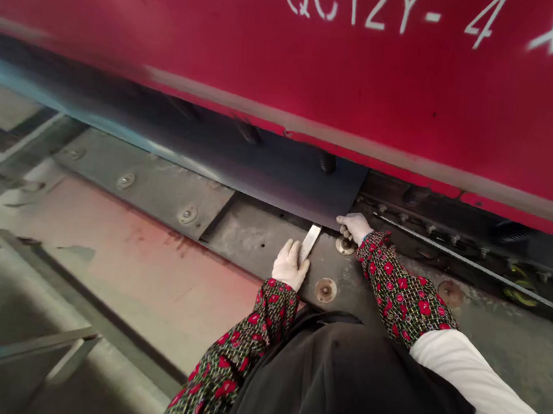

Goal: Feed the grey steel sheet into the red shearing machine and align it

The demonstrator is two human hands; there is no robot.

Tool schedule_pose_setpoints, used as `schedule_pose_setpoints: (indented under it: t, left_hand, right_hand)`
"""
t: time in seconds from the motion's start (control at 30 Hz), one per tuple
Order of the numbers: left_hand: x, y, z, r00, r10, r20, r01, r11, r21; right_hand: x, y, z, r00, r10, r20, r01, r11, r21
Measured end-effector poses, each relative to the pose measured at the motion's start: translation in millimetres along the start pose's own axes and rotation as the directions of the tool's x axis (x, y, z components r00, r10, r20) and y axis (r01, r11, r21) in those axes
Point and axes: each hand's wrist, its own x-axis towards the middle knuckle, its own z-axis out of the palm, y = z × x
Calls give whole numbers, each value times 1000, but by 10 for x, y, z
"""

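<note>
My left hand (289, 264), in a white glove, grips a narrow flat metal strip (310, 241) that points toward the edge of a dark steel sheet (281, 167). My right hand (355, 226), also gloved, rests with curled fingers on the near right corner of that sheet, beside a round bolt head (345, 246). The sheet lies on the grey machine bed (252, 238) and runs under the red shear body (325, 58). Both forearms wear red-flowered sleeve covers.
White lettering "QC12Y-4" marks the red machine front (376, 4). A metal rod (475, 266) runs along the bed at the right. Grey support arms (12, 349) stick out at the lower left over the floor. More bolt heads dot the bed plates (325, 289).
</note>
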Motion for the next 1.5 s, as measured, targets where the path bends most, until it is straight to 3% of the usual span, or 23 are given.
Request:
schedule_pose_setpoints:
  t: [0.17,0.43,0.7,1.13,1.5]
  left_hand:
    - [289,115,102,999,0,45,1,1000,-20]
    - [502,213,100,999,49,-7,-49,999,10]
    - [525,189,73,997,79,14,-79,997,8]
    - [522,257,27,999,3,50,0,999,-48]
    - [528,284,15,993,-36,109,46,995,-87]
  right_hand:
    - [79,80,-11,999,15,-33,-15,1000,10]
    - [108,249,45,1000,-9,-17,9,1000,2]
    - [-9,272,81,999,14,39,-13,1000,-7]
    - [-82,260,87,997,6,71,4,990,-141]
    - [-77,317,108,999,-3,54,6,998,-59]
